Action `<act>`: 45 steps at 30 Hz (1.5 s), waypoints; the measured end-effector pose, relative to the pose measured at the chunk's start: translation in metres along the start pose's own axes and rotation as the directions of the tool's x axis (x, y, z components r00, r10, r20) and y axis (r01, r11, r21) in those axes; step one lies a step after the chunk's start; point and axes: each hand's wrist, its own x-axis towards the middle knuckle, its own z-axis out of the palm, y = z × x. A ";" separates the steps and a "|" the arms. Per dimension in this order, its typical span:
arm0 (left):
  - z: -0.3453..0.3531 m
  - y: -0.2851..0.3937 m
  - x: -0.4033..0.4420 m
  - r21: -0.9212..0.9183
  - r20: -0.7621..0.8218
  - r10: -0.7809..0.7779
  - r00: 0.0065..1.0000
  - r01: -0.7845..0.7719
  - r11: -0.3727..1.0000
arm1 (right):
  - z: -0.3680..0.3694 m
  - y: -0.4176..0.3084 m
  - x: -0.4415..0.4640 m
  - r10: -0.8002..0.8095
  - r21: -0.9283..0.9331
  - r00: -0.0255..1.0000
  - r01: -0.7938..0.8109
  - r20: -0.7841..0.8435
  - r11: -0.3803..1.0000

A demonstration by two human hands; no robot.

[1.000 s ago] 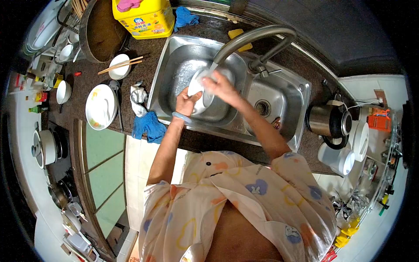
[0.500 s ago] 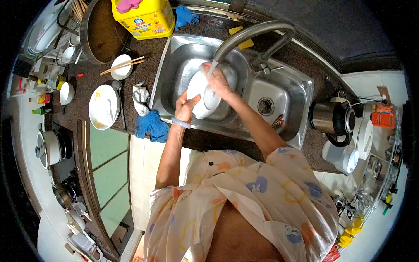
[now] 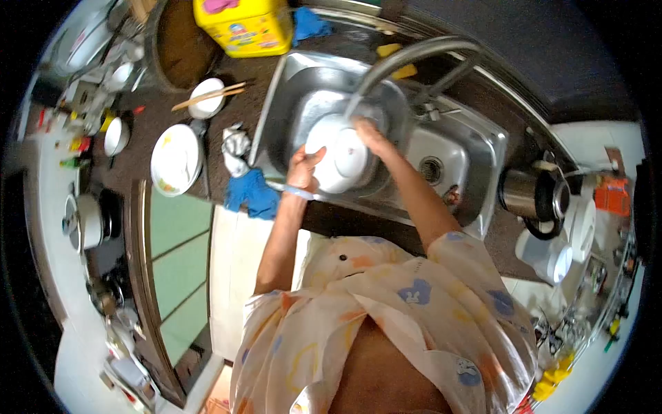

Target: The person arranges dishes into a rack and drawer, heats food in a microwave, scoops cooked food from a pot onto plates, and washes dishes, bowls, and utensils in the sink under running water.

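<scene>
The left hand (image 3: 302,170) is closed on a white dish (image 3: 332,150) at its eight o'clock edge, thumb across the face and the other fingers mostly hidden. The right hand (image 3: 372,136) touches the rim at two o'clock, fingers blurred; whether it pinches or only rubs, I cannot tell. The dish is tilted inside the left basin (image 3: 281,117), foot ring showing; whether it touches the bottom is unclear.

Good handling here likely means a firm thumb, as wet glaze may slip, with the dish kept low and turned so that the right hand covers the whole edge.

The tap (image 3: 414,50) bends in close at twelve o'clock, its mouth just above the dish, so lifting straight up risks a knock. The basin wall limits swings toward nine.

Farther out, a blue cloth (image 3: 253,195) lies near the left wrist at eight o'clock. On the tabletop (image 3: 143,153) beyond are a patterned plate (image 3: 167,174) at nine, a small bowl (image 3: 205,107) with chopsticks (image 3: 217,94) across it at ten, and a yellow jug (image 3: 258,43) at eleven. The right basin (image 3: 458,155) is at three, a kettle (image 3: 520,190) past it.
</scene>
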 end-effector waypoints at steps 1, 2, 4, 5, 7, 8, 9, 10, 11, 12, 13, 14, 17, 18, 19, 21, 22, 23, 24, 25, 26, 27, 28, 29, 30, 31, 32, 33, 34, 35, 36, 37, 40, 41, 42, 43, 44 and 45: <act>0.017 0.010 -0.015 0.069 -0.084 -0.022 0.996 0.027 0.997 | 0.003 0.020 0.002 -0.107 0.002 0.993 0.107 -0.042 0.994; 0.010 -0.004 -0.010 -0.008 -0.059 -0.025 0.998 0.025 1.000 | -0.001 0.020 -0.004 0.027 0.153 0.999 -0.033 0.041 0.988; 0.004 -0.021 -0.008 -0.054 -0.075 -0.013 0.997 0.009 0.998 | -0.013 -0.017 -0.039 0.310 0.423 0.937 -0.350 0.163 0.836; 0.011 -0.015 -0.014 -0.092 -0.108 0.002 0.994 -0.012 0.996 | -0.020 -0.050 -0.061 0.372 0.350 0.896 -0.439 0.244 0.827; 0.008 -0.020 -0.009 -0.154 -0.111 0.076 0.991 -0.093 0.984 | -0.014 -0.029 -0.064 0.407 0.461 0.834 -0.547 0.372 0.699; 0.007 -0.019 -0.006 -0.157 -0.114 0.078 0.990 -0.096 0.983 | -0.004 -0.018 -0.066 0.407 0.457 0.833 -0.547 0.374 0.701; 0.010 -0.016 -0.004 -0.170 -0.146 0.136 0.980 -0.160 0.972 | 0.009 -0.017 -0.074 0.378 0.612 0.855 -0.519 0.356 0.597; 0.015 -0.017 -0.003 -0.184 -0.174 0.183 0.968 -0.215 0.959 | 0.021 -0.019 -0.083 0.359 0.749 0.875 -0.469 0.324 0.469; 0.012 -0.026 0.003 -0.180 -0.196 0.221 0.955 -0.256 0.950 | 0.033 -0.033 -0.093 0.374 0.755 0.876 -0.462 0.305 0.466; 0.018 -0.029 0.004 -0.128 -0.252 0.258 0.933 -0.296 0.947 | 0.046 -0.059 -0.101 0.409 0.852 0.844 -0.466 0.346 0.241; 0.024 -0.033 0.005 -0.071 -0.302 0.294 0.907 -0.329 0.942 | 0.061 -0.055 -0.098 0.450 0.869 0.830 -0.452 0.329 0.199; 0.026 -0.040 0.010 -0.021 -0.303 0.371 0.878 -0.395 0.918 | 0.075 -0.051 -0.095 0.489 0.887 0.815 -0.434 0.311 0.159; 0.032 -0.044 0.008 0.069 -0.247 0.443 0.862 -0.441 0.895 | 0.072 -0.068 -0.090 0.531 0.782 0.796 -0.517 0.290 0.348; 0.036 -0.039 0.001 0.192 -0.205 0.464 0.862 -0.429 0.883 | 0.065 -0.066 -0.083 0.530 0.789 0.800 -0.507 0.280 0.348; 0.036 -0.031 -0.004 0.189 -0.195 0.462 0.865 -0.429 0.883 | 0.058 -0.062 -0.073 0.406 0.865 0.865 -0.422 0.294 0.271; 0.033 -0.009 -0.013 0.043 -0.100 0.247 0.964 -0.244 0.969 | 0.031 -0.112 -0.088 0.439 0.890 0.879 -0.341 0.187 0.302; 0.040 0.014 -0.020 -0.024 -0.101 0.175 0.979 -0.178 0.984 | 0.021 -0.097 -0.079 0.430 0.871 0.882 -0.355 0.192 0.339; 0.031 0.031 -0.020 -0.095 0.005 0.080 0.997 -0.079 0.992 | 0.007 -0.081 -0.066 0.421 0.851 0.886 -0.367 0.196 0.377; 0.018 0.040 -0.012 -0.204 0.032 -0.009 0.999 0.015 0.979 | -0.003 -0.077 -0.060 0.424 0.852 0.886 -0.360 0.185 0.380; 0.007 0.044 -0.003 -0.307 0.067 -0.092 0.994 0.108 0.946 | -0.013 -0.076 -0.054 0.358 0.772 0.923 -0.330 0.142 0.543; -0.002 0.044 0.005 -0.243 0.072 -0.133 0.989 0.147 0.959 | -0.019 -0.077 -0.050 0.283 0.670 0.953 -0.283 0.112 0.687; -0.012 0.040 0.013 -0.177 0.073 -0.174 0.982 0.184 0.967 | -0.024 -0.082 -0.050 0.282 0.670 0.954 -0.278 0.106 0.688; -0.019 0.034 0.020 -0.225 0.088 -0.172 0.981 0.187 0.956 | -0.030 -0.090 -0.049 0.224 0.564 0.970 -0.239 0.097 0.790; -0.027 0.027 0.025 -0.225 0.092 -0.171 0.981 0.188 0.956 | -0.033 -0.098 -0.049 0.165 0.446 0.981 -0.191 0.097 0.874; -0.027 0.027 0.025 -0.291 0.097 -0.158 0.983 0.179 0.940 | -0.027 -0.099 -0.046 0.071 0.482 0.997 -0.055 -0.016 0.874; -0.027 0.027 0.025 -0.358 0.098 -0.144 0.985 0.170 0.918 | -0.027 -0.098 -0.047 0.071 0.482 0.997 -0.054 -0.016 0.875; -0.027 0.024 0.025 -0.359 0.095 -0.143 0.985 0.168 0.918 | -0.027 -0.096 -0.049 -0.026 0.203 0.987 0.059 -0.161 0.977; -0.021 0.023 0.022 -0.403 0.054 -0.116 0.992 0.128 0.906 | -0.026 -0.100 -0.056 -0.158 -0.103 0.951 0.135 -0.265 0.985; -0.016 0.020 0.020 -0.444 0.012 -0.090 0.996 0.086 0.892 | -0.018 -0.112 -0.073 -0.038 0.042 0.959 0.051 -0.282 0.998; -0.012 0.016 0.022 -0.445 0.009 -0.089 0.996 0.084 0.892 | -0.005 -0.124 -0.088 0.084 0.187 0.955 -0.031 -0.284 0.982; -0.007 0.010 0.025 -0.439 -0.038 -0.021 0.999 0.002 0.898 | 0.011 -0.120 -0.101 -0.073 0.059 0.936 0.099 -0.343 0.993; -0.003 0.004 0.026 -0.429 -0.084 0.044 0.995 -0.077 0.900 | 0.027 -0.116 -0.113 -0.228 -0.083 0.891 0.213 -0.393 0.974; 0.006 -0.015 0.028 -0.338 -0.137 0.121 0.983 -0.161 0.927 | 0.059 -0.122 -0.122 -0.395 -0.481 0.813 0.165 -0.429 0.861; 0.007 -0.021 0.028 -0.261 -0.155 0.163 0.974 -0.200 0.944 | 0.060 -0.126 -0.124 -0.473 -0.572 0.812 0.219 -0.342 0.790; 0.010 -0.023 0.024 -0.299 -0.156 0.157 0.975 -0.198 0.934 | 0.063 -0.133 -0.122 -0.507 -0.532 0.801 0.291 -0.319 0.795; 0.010 -0.021 0.021 -0.297 -0.153 0.158 0.976 -0.198 0.934 | 0.060 -0.136 -0.119 -0.507 -0.531 0.800 0.290 -0.322 0.796; 0.009 -0.018 0.019 -0.303 -0.126 0.175 0.977 -0.206 0.930 | 0.055 -0.140 -0.112 -0.527 -0.559 0.809 0.317 -0.263 0.766; 0.009 -0.014 0.017 -0.311 -0.101 0.191 0.976 -0.213 0.926 | 0.051 -0.142 -0.105 -0.542 -0.584 0.816 0.345 -0.200 0.734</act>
